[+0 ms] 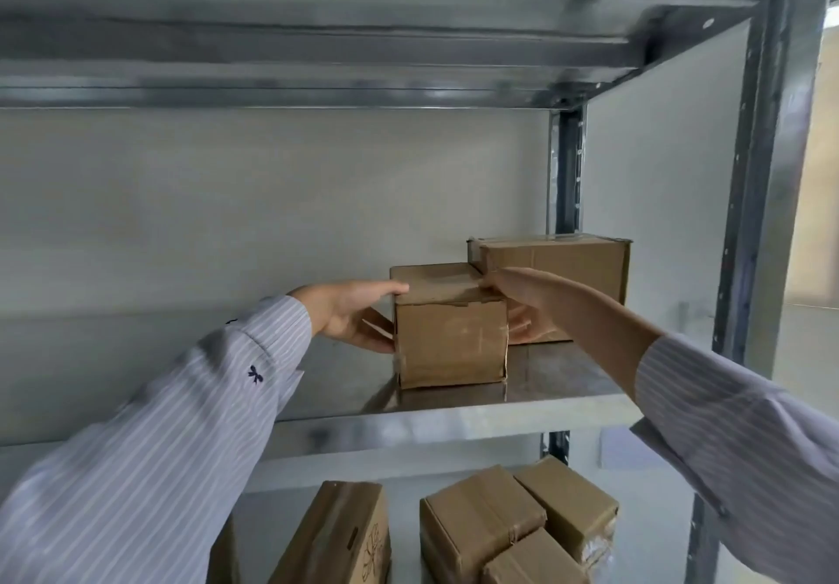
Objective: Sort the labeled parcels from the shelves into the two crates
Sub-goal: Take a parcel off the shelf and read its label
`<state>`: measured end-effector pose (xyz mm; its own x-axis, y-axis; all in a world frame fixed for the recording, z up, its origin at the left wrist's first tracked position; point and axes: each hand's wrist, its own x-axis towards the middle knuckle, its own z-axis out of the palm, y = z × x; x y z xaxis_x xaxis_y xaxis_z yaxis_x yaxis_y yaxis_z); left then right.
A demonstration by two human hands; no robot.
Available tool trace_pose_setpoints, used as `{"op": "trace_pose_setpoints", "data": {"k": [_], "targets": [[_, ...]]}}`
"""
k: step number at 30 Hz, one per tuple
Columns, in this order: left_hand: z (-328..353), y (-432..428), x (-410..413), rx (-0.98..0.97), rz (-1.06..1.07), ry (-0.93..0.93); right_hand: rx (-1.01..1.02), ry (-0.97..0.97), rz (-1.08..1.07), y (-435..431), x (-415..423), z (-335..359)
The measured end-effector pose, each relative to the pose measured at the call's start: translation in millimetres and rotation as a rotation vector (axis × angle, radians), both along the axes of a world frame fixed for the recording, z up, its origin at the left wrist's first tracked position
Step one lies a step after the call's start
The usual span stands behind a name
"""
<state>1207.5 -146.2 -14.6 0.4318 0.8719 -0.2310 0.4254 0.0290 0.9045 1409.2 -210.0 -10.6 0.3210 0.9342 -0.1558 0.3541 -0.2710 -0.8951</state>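
We clasp the box (451, 343) w/ left hand (349, 315) on its left face & right hand (522, 306) on its right; box sits btwn them, near front edge of shelf (454, 417).

sleeves (150, 470): pale lilac, white pinstripes | left cuff (272, 333): small dark bow (255, 374), perhaps embroidered

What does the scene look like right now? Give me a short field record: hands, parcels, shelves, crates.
left hand: grips left side of front cardboard box, thumb on top
right hand: grips its right side
front cardboard box: upright on upper shelf, near front edge
rear cardboard box: behind and right, same shelf
lower shelf: at least four cardboard parcels
crates: not in view
labels: none readable
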Motion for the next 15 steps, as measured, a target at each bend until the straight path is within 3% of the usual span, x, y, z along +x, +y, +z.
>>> {"op": "trace_pose_setpoints", "data": {"k": [7, 11, 15], "targets": [[13.4, -0.8, -13.5, 0.258, 0.129, -0.077, 0.183, 0.068, 0.091, -14.0, -10.3, -0.1], [18.6, -6.8, -22.9, 0.322, 0.182, -0.23, 0.33, 0.072, 0.131, -14.0, -16.7, 3.3], [5.5, -9.8, -26.2, 0.367, 0.258, -0.258, 0.387, 0.088, 0.15, -13.9, -25.2, -3.1]]}}
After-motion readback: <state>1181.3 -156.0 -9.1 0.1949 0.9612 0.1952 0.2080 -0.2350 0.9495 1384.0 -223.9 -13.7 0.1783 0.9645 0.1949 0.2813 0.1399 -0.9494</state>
